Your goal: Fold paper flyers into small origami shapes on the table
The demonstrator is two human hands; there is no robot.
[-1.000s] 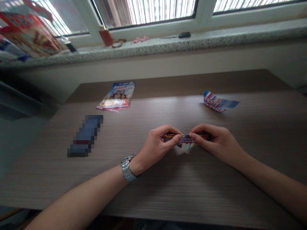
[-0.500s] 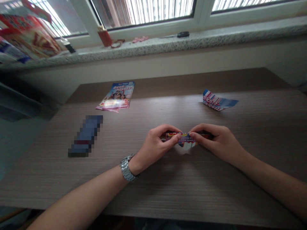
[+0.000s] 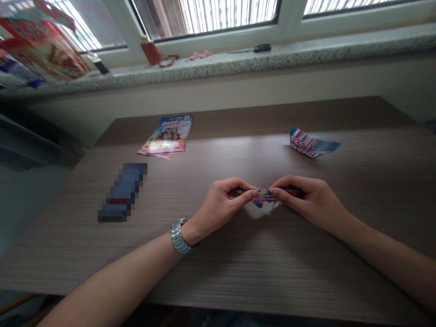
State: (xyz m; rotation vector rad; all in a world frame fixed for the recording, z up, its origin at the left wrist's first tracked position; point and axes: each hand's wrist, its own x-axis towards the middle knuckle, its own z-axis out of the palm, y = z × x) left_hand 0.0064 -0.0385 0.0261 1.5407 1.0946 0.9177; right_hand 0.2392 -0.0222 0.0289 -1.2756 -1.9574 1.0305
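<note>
Between my two hands is a folded sheet of printed paper [image 3: 265, 198], brightly coloured, with a white part showing at its lower edge. My left hand [image 3: 226, 200], below which a metal watch [image 3: 181, 236] circles the wrist, pinches the paper's left part between thumb and fingers. On the other side my right hand [image 3: 303, 195] grips it the same way, the thumb tips close together near the middle. Both hands are just over the table, and my fingers hide the ends of the paper.
A folded blue-and-red paper [image 3: 311, 145] stands at the back right. Toward the back left lies a stack of printed leaflets [image 3: 170, 134], with a pixelated dark object [image 3: 124, 193] nearer me. The stone windowsill [image 3: 218, 63] holds a screwdriver-like tool [image 3: 261, 48] and a food bag [image 3: 47, 52].
The paper between my fingers has tilted slightly, with less of its printed face showing. My hands keep their pinch and have barely moved; the view has shifted a little.
</note>
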